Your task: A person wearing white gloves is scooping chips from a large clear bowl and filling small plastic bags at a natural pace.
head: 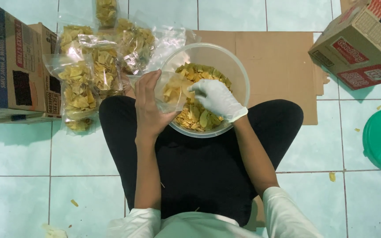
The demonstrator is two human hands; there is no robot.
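The person's black lap is nearest. The bare left hand [148, 108] holds a clear bag [173, 91] open over the bowl [239, 70]. The gloved right hand [217, 99] drops chips [195, 117] in. Full bags [87, 75] lie far left; many chips remain.

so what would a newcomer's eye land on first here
Most likely the clear plastic bowl of yellow chips at centre, resting by the seated person's knees. Above it the bare left hand holds a small clear bag open while the white-gloved right hand puts chips in. To the left, a pile of filled chip bags lies on the tiled floor.
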